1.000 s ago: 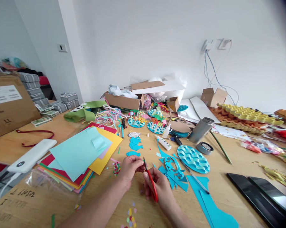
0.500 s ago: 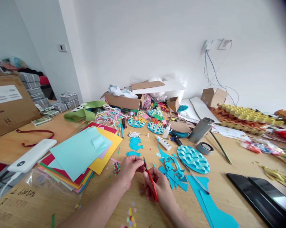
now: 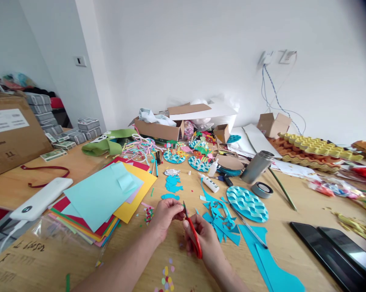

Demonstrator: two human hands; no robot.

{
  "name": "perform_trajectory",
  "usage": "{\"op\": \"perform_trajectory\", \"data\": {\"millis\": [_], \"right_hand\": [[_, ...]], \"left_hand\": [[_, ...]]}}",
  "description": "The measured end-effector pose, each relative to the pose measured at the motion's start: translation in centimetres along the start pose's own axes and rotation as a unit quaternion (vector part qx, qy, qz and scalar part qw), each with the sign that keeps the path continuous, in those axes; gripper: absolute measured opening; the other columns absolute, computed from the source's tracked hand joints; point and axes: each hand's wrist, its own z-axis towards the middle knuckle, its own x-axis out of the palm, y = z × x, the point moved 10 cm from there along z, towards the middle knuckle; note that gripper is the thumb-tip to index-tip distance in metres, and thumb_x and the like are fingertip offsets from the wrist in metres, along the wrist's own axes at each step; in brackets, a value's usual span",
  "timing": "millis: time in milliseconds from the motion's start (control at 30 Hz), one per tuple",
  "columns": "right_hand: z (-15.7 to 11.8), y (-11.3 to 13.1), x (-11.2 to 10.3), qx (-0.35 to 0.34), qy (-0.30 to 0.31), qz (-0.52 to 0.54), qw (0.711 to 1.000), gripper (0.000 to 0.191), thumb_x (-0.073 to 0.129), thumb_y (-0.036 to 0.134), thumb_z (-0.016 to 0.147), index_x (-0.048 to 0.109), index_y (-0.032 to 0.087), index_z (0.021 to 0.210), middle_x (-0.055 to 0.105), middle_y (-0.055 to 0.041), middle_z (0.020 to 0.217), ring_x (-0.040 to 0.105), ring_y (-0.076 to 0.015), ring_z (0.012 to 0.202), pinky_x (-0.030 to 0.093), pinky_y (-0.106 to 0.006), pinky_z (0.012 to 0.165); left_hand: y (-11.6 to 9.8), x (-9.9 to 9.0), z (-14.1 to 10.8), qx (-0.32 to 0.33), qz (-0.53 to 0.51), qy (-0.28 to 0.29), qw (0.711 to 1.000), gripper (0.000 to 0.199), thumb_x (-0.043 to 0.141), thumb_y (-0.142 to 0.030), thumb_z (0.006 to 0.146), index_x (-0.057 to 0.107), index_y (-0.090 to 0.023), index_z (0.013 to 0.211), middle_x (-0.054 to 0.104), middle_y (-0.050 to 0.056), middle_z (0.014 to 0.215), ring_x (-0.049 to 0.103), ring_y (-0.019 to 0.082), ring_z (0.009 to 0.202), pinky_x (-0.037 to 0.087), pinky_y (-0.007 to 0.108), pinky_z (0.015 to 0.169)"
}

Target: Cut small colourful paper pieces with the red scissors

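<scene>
Scissors (image 3: 192,232) sit stiff and light in my right hand (image 3: 204,240), fingers wrapped round the red handles; my left hand (image 3: 166,217) pinches something tiny, probably flimsy.

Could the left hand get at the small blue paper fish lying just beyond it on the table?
Probably yes: the blue paper fish lies just beyond the left hand, nothing between, though its fingers pinch something tiny.

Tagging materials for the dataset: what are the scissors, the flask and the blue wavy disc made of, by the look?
Scissors: red handles look like smooth plastic; blades thin and dark, likely metal, too small to confirm.
Flask: brushed grey sheen suggests stainless steel, with a darker cap.
Blue wavy disc: matte layered paper or card; scalloped cut strips overlap across it.
</scene>
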Motion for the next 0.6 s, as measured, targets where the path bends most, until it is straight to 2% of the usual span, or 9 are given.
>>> {"op": "perform_trajectory", "data": {"millis": [600], "right_hand": [[-0.01, 0.13, -0.04, 0.002, -0.002, -0.002, 1.0, 0.044, 0.062, 0.057, 0.066, 0.037, 0.021, 0.066, 0.051, 0.0088, 0.042, 0.049, -0.0091, 0.027, 0.029, -0.016, 0.028]], "left_hand": [[0.08, 0.04, -0.01, -0.004, 0.002, -0.002, 1.0, 0.011, 0.065, -0.021, 0.06, 0.059, -0.013, 0.064, 0.062, 0.002, 0.06, 0.055, 0.012, 0.057, 0.044, 0.026, 0.061]]}}
